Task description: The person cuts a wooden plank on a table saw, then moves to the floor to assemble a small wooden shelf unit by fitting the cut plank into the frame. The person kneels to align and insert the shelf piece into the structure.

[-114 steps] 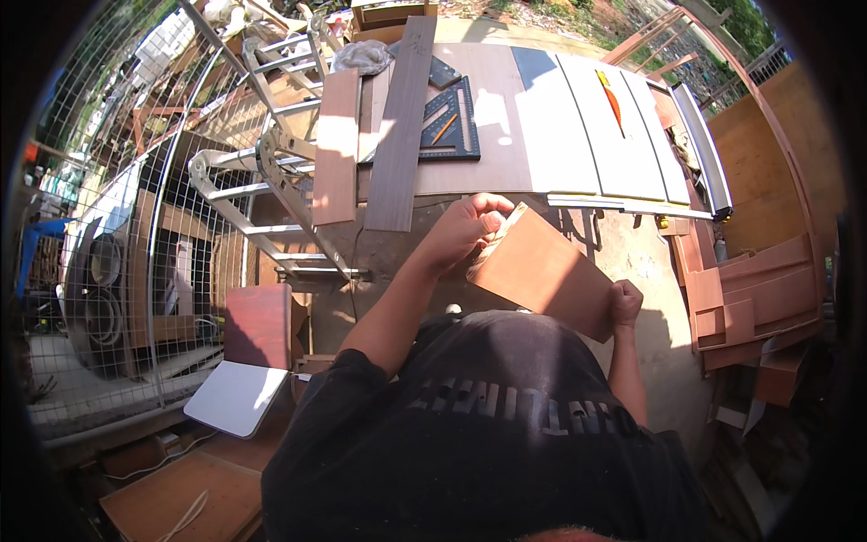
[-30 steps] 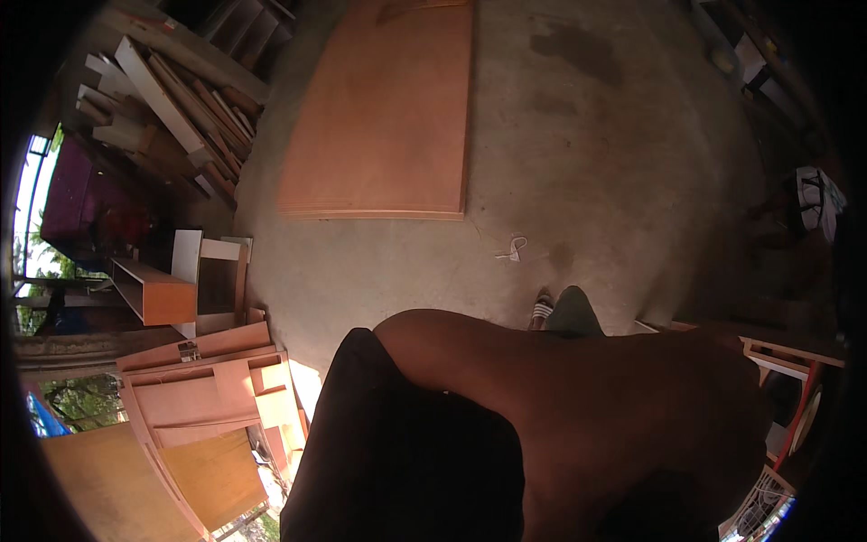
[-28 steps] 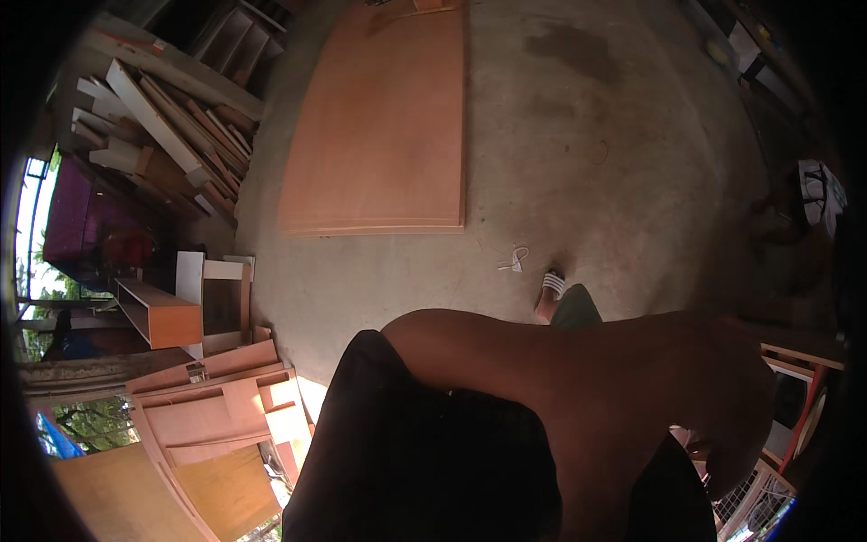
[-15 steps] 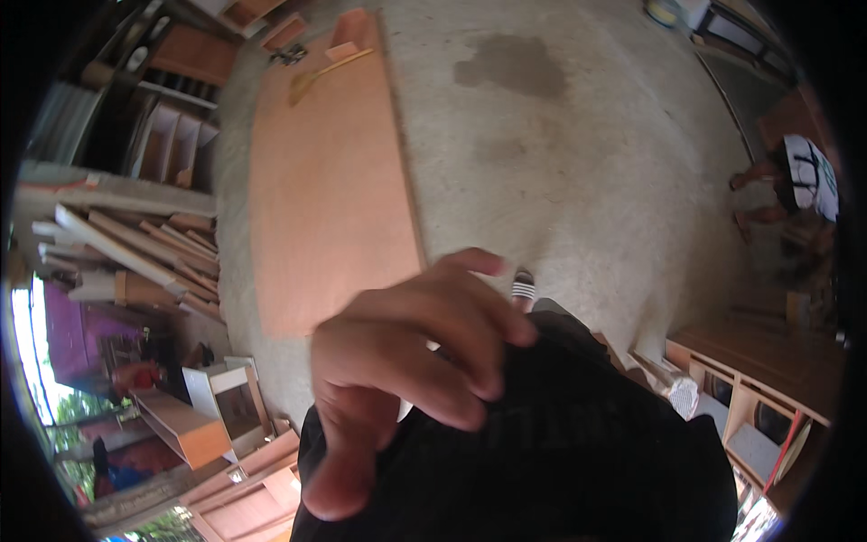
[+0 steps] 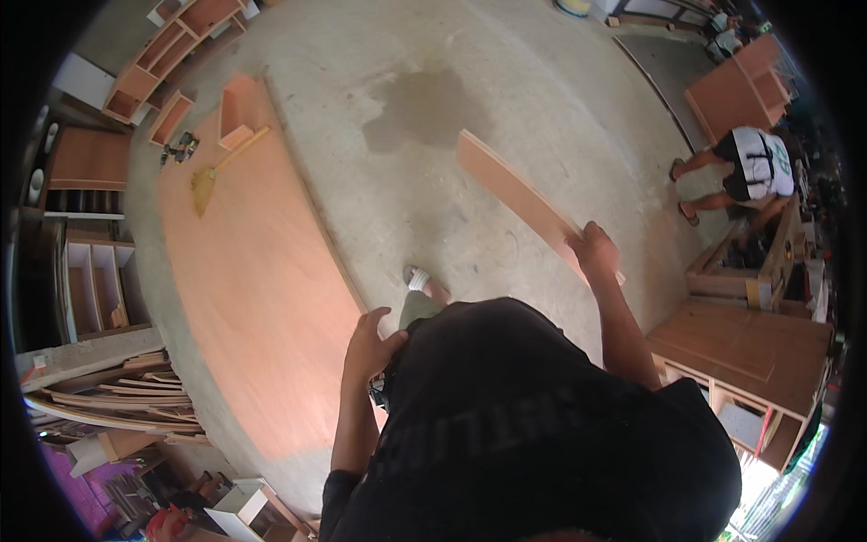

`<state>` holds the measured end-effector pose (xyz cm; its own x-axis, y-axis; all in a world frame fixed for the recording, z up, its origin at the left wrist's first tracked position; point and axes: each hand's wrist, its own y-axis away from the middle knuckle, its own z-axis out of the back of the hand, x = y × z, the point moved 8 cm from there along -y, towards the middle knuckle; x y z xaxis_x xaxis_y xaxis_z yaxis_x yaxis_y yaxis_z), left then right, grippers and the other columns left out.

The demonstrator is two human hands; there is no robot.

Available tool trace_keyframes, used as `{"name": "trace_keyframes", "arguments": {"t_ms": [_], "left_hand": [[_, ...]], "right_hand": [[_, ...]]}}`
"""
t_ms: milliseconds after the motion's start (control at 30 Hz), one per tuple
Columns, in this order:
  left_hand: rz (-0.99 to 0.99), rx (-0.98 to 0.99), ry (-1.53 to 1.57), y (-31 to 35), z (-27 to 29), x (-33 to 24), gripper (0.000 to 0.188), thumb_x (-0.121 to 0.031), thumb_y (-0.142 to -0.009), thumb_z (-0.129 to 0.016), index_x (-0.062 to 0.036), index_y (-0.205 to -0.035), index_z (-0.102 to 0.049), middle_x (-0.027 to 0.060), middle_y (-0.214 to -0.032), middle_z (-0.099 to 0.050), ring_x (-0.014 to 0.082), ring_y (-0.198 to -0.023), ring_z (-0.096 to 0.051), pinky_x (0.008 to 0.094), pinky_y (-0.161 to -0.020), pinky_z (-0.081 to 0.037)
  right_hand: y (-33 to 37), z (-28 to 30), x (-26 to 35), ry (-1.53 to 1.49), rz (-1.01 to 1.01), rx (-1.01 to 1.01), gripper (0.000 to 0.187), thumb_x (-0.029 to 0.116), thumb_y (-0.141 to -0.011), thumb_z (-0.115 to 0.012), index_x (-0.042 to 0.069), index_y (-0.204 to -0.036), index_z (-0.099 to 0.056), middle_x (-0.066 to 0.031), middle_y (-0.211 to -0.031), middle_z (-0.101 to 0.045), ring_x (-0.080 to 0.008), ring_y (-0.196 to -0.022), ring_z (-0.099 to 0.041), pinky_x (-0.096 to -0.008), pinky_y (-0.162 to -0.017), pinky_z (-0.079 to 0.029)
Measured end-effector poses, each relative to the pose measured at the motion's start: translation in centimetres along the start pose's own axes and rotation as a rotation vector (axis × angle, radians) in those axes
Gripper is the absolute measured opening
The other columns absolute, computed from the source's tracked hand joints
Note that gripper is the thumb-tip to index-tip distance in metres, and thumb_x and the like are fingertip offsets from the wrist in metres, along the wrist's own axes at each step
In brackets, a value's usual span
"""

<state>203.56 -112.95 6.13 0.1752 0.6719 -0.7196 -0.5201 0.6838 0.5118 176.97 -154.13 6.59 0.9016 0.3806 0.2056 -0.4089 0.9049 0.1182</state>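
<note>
In my right hand is a long, narrow wooden board, gripped near its near end and held out to the right above the concrete floor. Its far end points away and to the left. My left hand hangs by my left side with its fingers apart and nothing seen in it. Close to that hand runs the right edge of a large plywood sheet, which lies flat on the floor.
On the sheet's far end lie a broom, an open wooden box and dark tools. A person bends over a wooden frame at right. A cabinet stands near right; lumber strips are piled at left.
A hand that was close in front of the view has gone from there. The board, out of view before, now shows in my right hand. The view has shifted, with the sheet further left.
</note>
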Motion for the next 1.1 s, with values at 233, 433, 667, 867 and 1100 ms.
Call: {"name": "trace_keyframes", "arguments": {"t_ms": [233,433,667,867,1100], "left_hand": [[-0.009,-0.187,0.26,-23.9,18.4,-7.0,0.072,-0.043,-0.088,-0.071,-0.0049,-0.144,-0.045,0.0203,-0.129,-0.06,0.0317,-0.124,-0.055,0.0447,-0.099,-0.046],[0.094,-0.157,0.849,-41.8,24.9,-10.0,0.084,-0.067,-0.094,-0.052,-0.0127,-0.154,-0.028,0.0186,-0.146,-0.042,0.0368,-0.127,-0.048,0.0513,-0.102,-0.039],[0.114,0.035,1.243,-57.1,32.2,-13.9,0.075,-0.065,-0.1,-0.036,-0.0139,-0.154,-0.028,0.0176,-0.146,-0.042,0.037,-0.129,-0.045,0.0549,-0.107,-0.034],[-0.227,-0.121,1.643,-67.8,44.2,-18.2,0.059,-0.052,-0.103,-0.043,-0.0115,-0.146,-0.038,0.0115,-0.142,-0.05,0.0299,-0.123,-0.052,0.0528,-0.106,-0.039],[-0.085,-0.258,1.941,-83.3,56.1,-11.4,0.041,-0.033,-0.102,-0.052,-0.0081,-0.134,-0.048,0.0094,-0.129,-0.059,0.027,-0.113,-0.062,0.0477,-0.097,-0.051]], "right_hand": [[-13.2,5.6,20.9,0.025,0.495,-0.311,0.041,0.032,-0.067,-0.086,0.008,-0.075,-0.054,-0.0078,-0.074,-0.06,-0.0305,-0.072,-0.062,-0.0448,-0.064,-0.048],[-28.5,4.3,33.6,-0.194,0.509,-0.168,0.04,0.033,-0.071,-0.083,0.004,-0.078,-0.057,-0.0112,-0.073,-0.061,-0.0314,-0.069,-0.062,-0.0421,-0.062,-0.048],[-51.2,1.3,52.8,-0.464,0.501,0.27,0.036,0.033,-0.091,-0.066,-0.002,-0.084,-0.064,-0.0164,-0.066,-0.059,-0.0227,-0.06,-0.054,-0.0371,-0.062,-0.046],[-62.6,-0.3,73.2,-0.432,0.715,0.358,0.038,0.033,-0.097,-0.055,-0.002,-0.085,-0.064,-0.0206,-0.072,-0.061,-0.0296,-0.061,-0.055,-0.0414,-0.064,-0.046],[-72.0,-6.3,92.7,-0.119,0.918,0.32,0.035,0.034,-0.097,-0.054,0.002,-0.098,-0.067,-0.0213,-0.079,-0.067,-0.0377,-0.079,-0.068,-0.0458,-0.071,-0.051]]}}
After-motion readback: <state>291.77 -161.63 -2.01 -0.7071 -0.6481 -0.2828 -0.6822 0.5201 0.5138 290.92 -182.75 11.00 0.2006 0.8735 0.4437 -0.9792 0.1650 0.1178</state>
